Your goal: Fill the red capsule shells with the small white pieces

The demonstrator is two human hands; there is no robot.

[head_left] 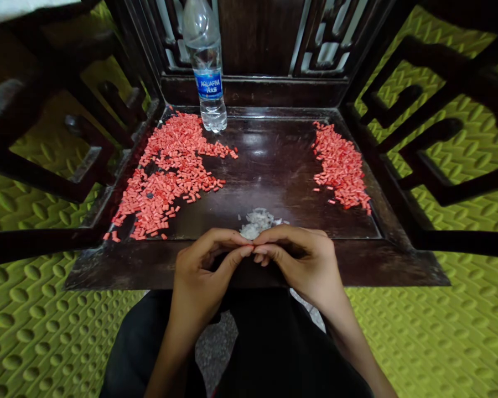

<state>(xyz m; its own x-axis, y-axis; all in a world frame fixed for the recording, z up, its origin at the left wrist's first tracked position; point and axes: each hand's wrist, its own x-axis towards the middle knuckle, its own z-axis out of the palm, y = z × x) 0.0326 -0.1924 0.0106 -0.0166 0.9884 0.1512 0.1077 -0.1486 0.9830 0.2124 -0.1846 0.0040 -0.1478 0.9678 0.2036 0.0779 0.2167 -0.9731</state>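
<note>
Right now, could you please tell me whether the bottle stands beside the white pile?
No, the bottle stands by the larger red pile, well away from the white pile.

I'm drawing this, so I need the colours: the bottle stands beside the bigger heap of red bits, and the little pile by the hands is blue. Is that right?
Almost! The little pile by the left hand and right hand is whitish, not blue; the head view shows it. The bottle does stand beside the bigger heap of red bits.
</note>
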